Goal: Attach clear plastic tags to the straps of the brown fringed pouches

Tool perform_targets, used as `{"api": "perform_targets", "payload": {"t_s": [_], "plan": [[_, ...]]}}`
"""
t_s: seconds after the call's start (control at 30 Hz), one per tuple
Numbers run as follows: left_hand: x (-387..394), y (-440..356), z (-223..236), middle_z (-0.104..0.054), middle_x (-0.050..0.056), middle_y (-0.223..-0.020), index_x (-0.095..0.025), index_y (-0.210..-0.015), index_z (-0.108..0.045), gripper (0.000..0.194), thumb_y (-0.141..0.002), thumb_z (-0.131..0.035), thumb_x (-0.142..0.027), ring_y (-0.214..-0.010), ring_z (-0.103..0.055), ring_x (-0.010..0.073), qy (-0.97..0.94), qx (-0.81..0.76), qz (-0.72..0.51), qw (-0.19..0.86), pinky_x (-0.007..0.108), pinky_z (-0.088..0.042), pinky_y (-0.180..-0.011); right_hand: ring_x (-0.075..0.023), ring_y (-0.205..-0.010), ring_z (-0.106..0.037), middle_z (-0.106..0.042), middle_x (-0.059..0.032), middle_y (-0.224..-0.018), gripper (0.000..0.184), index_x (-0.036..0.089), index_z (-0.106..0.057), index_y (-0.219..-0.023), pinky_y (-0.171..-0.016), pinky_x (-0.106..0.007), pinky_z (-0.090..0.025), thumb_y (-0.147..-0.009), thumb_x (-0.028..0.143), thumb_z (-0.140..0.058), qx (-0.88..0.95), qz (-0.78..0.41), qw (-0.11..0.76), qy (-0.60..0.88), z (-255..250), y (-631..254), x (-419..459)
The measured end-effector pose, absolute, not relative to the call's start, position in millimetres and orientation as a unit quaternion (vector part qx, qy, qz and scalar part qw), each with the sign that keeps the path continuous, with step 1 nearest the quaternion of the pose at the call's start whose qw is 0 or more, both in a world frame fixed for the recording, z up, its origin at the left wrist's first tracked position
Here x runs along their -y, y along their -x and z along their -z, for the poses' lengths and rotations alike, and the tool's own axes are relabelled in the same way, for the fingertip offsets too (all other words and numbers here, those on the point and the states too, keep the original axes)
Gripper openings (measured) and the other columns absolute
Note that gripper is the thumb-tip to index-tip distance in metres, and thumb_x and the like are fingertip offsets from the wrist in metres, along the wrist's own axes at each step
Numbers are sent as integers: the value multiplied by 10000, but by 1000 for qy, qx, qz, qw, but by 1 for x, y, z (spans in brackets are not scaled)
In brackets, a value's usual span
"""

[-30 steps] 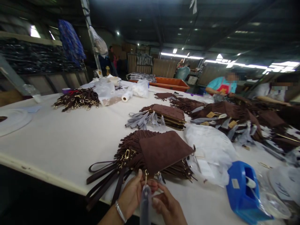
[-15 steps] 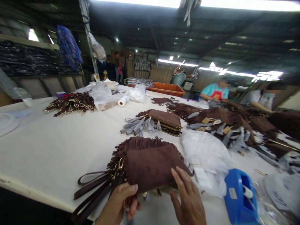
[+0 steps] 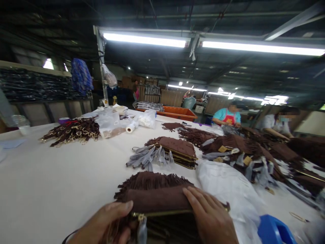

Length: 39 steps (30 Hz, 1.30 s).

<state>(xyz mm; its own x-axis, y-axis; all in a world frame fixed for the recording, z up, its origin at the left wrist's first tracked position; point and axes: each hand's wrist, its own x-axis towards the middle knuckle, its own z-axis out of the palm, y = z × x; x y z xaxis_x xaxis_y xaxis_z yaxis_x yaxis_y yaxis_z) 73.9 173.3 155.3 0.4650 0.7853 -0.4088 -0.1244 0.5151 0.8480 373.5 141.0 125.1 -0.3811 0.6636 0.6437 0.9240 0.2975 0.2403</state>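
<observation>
A dark brown suede-like pouch (image 3: 159, 199) lies in front of me, its brass zipper facing me. My left hand (image 3: 106, 222) is closed on its left end, thumb on top beside the zipper pull, which is wrapped in clear plastic. Stretched fingers of my right hand (image 3: 210, 213) lie flat on the pouch's right part; that thumb is hidden. Brown fringe (image 3: 152, 181) spreads behind the pouch. The dark area below the zipper is hard to make out.
Beyond lies a stack of brown zip pouches (image 3: 175, 146) with plastic-wrapped straps. Right are a white plastic bag (image 3: 228, 186) and a blue plastic holder (image 3: 275, 230). Straps with gold clasps (image 3: 73, 130) lie left. Two people work behind brown pouches at the far right.
The pouch has tipped so its zipper edge shows. My right hand has come down flat onto it, while my left hand stays at its left end. The view has tilted up.
</observation>
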Motion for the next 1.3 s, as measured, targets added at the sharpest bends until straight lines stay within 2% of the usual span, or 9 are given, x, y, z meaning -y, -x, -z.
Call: {"api": "perform_targets", "payload": {"t_s": [0.1,0.3,0.43,0.57,0.7,0.87,0.97,1.13,1.3], "plan": [[-234,-86,-205,-530,-12,-513,-133,-725,-638,372,-814,-532,-478,-384,-370,56,-507,-389,-289,713,187,-388,-456,-201,-990,-582,-656,-31,-1143,405,210,-582,-1197,-885,-331,-391,-849,83,-418,748,284,215,560,-176,-376,-182],[-374,-140,-254,-595,31,-608,-122,-730,-602,290,-780,-515,-394,-471,-505,111,-665,-370,-421,493,229,-427,-497,-230,-1033,-541,-627,-42,-1172,379,236,-517,-1264,-902,-356,-359,-897,153,-472,684,357,213,599,-235,-407,-288],[-453,-186,-245,-592,27,-597,-151,-650,-560,248,-750,-494,-368,-492,-535,135,-681,-408,-443,416,258,-444,-533,-246,-1167,-454,-543,-66,-1296,405,236,-441,-1335,-989,-383,-289,-939,174,-386,650,348,211,642,-217,-435,-355],[-495,-217,-190,-610,38,-619,-177,-637,-559,183,-717,-526,-339,-643,-605,202,-693,-482,-411,343,304,-464,-632,-252,-1158,-472,-536,-108,-1303,414,234,-463,-1324,-961,-393,-324,-918,171,-414,661,265,153,685,-146,-452,-405],[-478,-208,-105,-678,101,-893,-164,-817,-629,194,-668,-582,-279,-899,-620,270,-718,-509,-365,303,359,-463,-800,-269,-1088,-543,-614,-110,-1213,433,251,-553,-1243,-868,-383,-407,-813,258,-608,680,204,125,693,-75,-460,-427],[-399,-144,-35,-609,130,-1170,-147,-1084,-598,371,-773,-520,-333,-1098,-553,264,-722,-530,-309,319,365,-405,-961,-278,-1210,-470,-519,-137,-1336,485,209,-446,-1341,-954,-422,-388,-867,264,-535,693,145,130,694,-54,-464,-405],[-345,-106,-27,-607,91,-1194,-182,-1139,-578,376,-852,-439,-382,-1116,-545,236,-706,-550,-282,345,377,-375,-1010,-234,-1222,-466,-520,-142,-1327,442,145,-419,-1343,-997,-379,-389,-930,302,-427,711,94,145,682,-55,-441,-357],[-275,-76,-32,-567,57,-1257,-225,-1164,-574,351,-905,-379,-361,-1201,-477,210,-682,-568,-324,329,372,-303,-1079,-201,-1191,-512,-563,-68,-1283,316,246,-524,-1225,-993,-370,-442,-938,334,-428,782,-58,214,582,-51,-367,-225],[-230,-71,-46,-542,62,-1218,-242,-1055,-610,273,-903,-401,-332,-1185,-473,217,-684,-573,-380,245,356,-319,-1055,-265,-1169,-539,-556,-131,-1291,405,184,-494,-1270,-915,-421,-514,-874,265,-519,825,2,205,526,-32,-331,-149]]}}
